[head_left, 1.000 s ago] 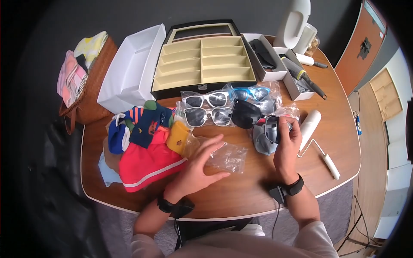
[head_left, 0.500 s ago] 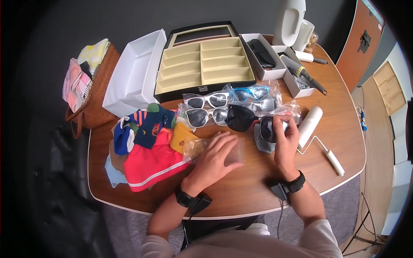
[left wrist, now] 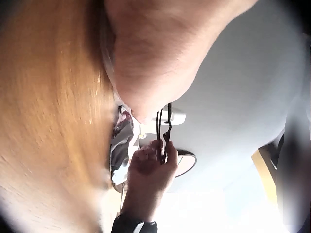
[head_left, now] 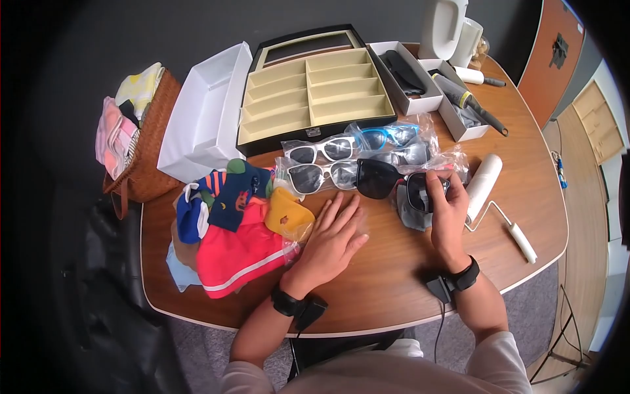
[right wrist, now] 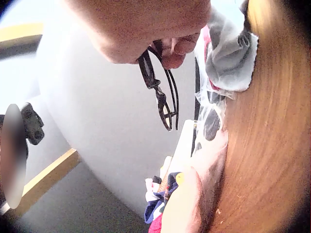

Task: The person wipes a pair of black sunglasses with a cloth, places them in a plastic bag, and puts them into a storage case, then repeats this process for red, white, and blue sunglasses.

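My right hand (head_left: 449, 220) pinches a pair of black sunglasses (head_left: 377, 178) at one lens and holds them up above the table. In the right wrist view the folded temples of the sunglasses (right wrist: 167, 104) hang below the fingers. Beneath them lies a grey cloth (head_left: 415, 219). My left hand (head_left: 331, 246) rests palm down with its fingers straight, pressing on a clear plastic bag (head_left: 300, 234) that it mostly covers. Just beyond the hands lie white-framed sunglasses (head_left: 321, 177) and blue-framed sunglasses (head_left: 384, 136) in clear bags.
A black case with cream compartments (head_left: 275, 118) stands open at the back, beside a white box (head_left: 203, 111). Folded clothes (head_left: 246, 253) and a yellow cloth piece (head_left: 289, 213) lie left of the left hand. A lint roller (head_left: 484, 187) lies at right. A brown basket (head_left: 154, 141) holds cloths.
My left hand has moved right and down onto the clear bag, flattening over it. My right hand keeps hold of the black sunglasses, which have turned slightly.
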The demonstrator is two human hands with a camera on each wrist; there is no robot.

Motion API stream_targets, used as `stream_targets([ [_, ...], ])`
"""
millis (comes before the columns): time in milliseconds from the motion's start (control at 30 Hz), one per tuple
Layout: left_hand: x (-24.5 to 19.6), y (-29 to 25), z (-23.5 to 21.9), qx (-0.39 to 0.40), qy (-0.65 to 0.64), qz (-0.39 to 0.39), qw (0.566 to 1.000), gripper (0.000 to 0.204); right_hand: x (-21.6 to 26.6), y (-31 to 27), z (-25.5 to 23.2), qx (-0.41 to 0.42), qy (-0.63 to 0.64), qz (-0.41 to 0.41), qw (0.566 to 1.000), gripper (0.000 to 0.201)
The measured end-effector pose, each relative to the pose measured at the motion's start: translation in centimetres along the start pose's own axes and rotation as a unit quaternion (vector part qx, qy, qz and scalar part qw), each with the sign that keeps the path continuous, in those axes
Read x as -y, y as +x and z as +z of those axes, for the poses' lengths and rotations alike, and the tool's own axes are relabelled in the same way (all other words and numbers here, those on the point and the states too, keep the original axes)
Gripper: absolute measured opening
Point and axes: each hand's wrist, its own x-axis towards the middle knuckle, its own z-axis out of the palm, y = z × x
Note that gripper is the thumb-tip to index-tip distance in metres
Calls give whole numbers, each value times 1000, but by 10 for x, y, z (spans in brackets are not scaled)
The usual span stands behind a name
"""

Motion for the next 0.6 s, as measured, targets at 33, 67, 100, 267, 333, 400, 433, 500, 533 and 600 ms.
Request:
stream_targets([
  [33, -1, 0, 0, 2, 6, -1, 1000, 47, -1, 0, 1, 0, 1, -2, 1000, 14],
  [67, -3, -1, -1, 4, 11, -2, 1000, 46, -1, 0, 1, 0, 1, -3, 1000, 14],
  [100, -4, -1, -1, 6, 17, -3, 1000, 46, 0, -1, 2, 0, 4, 0, 1000, 14],
  [267, -2, 0, 1, -14, -17, -6, 1000, 42, 4, -2, 2, 4, -2, 4, 1000, 13],
  [333, -1, 1, 1, -38, -48, -12, 998, 40, 11, -1, -3, 5, -2, 22, 1000, 13],
  [400, 0, 2, -1, -66, -79, -17, 995, 38, 14, 3, -9, 11, -27, 29, 999, 13],
  [433, 1, 2, 0, -76, -91, -22, 993, 37, 14, 7, -13, 17, -52, 28, 998, 14],
  [500, 4, 2, 3, -98, -115, -32, 988, 36, 23, 10, -13, 44, -112, 77, 990, 16],
  [533, 5, 2, 3, -104, -120, -35, 987, 36, 22, 14, -15, 59, -122, 80, 988, 17],
  [600, 4, 2, 4, -115, -132, -42, 984, 36, 20, 19, -19, 89, -144, 87, 982, 20],
])
